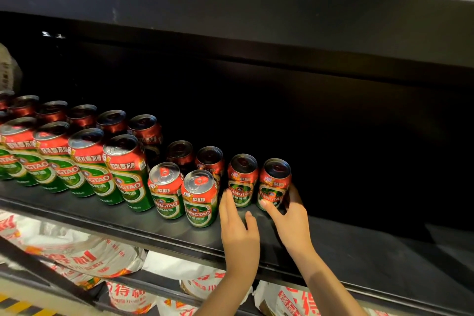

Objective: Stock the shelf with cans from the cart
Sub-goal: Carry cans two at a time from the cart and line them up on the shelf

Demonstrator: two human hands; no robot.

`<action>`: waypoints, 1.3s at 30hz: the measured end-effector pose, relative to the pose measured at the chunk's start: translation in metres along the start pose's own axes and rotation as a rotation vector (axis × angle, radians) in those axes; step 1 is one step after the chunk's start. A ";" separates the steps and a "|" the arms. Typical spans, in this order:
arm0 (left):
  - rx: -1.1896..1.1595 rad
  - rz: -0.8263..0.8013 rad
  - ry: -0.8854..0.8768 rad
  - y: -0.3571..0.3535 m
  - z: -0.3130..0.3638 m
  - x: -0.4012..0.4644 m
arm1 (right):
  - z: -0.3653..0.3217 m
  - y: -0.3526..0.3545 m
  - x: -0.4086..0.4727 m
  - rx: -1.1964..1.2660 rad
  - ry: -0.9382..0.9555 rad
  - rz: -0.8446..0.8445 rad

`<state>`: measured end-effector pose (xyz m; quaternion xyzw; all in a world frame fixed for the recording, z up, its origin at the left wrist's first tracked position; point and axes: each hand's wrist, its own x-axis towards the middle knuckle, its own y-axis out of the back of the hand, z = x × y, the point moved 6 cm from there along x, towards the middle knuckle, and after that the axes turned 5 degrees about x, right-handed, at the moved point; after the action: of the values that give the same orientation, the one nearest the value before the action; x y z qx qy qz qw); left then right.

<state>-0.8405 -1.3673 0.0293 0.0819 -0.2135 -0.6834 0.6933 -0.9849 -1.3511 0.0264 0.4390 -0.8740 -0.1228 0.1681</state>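
Observation:
Red-and-green beer cans stand on the dark shelf [359, 251]. Tall cans [125, 174] fill the left in rows; short cans [200, 200] continue the rows to the right. My right hand [292, 220] holds the rightmost short can [274, 182], thumb on its front and fingers round its right side. My left hand [238, 231] lies with straight fingers beside the neighbouring short can [241, 179], fingertips at its lower left. The cart is out of view.
The shelf to the right of the cans is bare and dark, reaching deep to the back. A shelf board overhangs above. White-and-red printed bags [77, 251] lie on the shelf below, under the front rail.

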 end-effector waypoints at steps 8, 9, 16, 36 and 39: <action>0.019 -0.037 0.021 0.001 0.001 0.000 | 0.000 0.000 -0.001 -0.079 -0.061 -0.004; 0.025 -0.043 0.018 0.002 0.002 0.000 | -0.002 0.000 -0.002 -0.084 -0.068 -0.009; 0.117 -0.330 -0.028 0.015 -0.003 -0.007 | -0.014 0.020 -0.034 -0.157 -0.105 -0.037; 0.380 -1.526 -1.216 -0.015 0.076 -0.201 | -0.036 0.109 -0.445 -0.595 -0.828 0.698; 0.305 -1.707 -1.444 0.009 0.085 -0.281 | -0.061 0.090 -0.531 -0.564 -1.026 0.891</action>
<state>-0.8605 -1.0752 0.0574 -0.1296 -0.5199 -0.7878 -0.3038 -0.7294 -0.8732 0.0160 -0.1302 -0.8735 -0.4530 -0.1216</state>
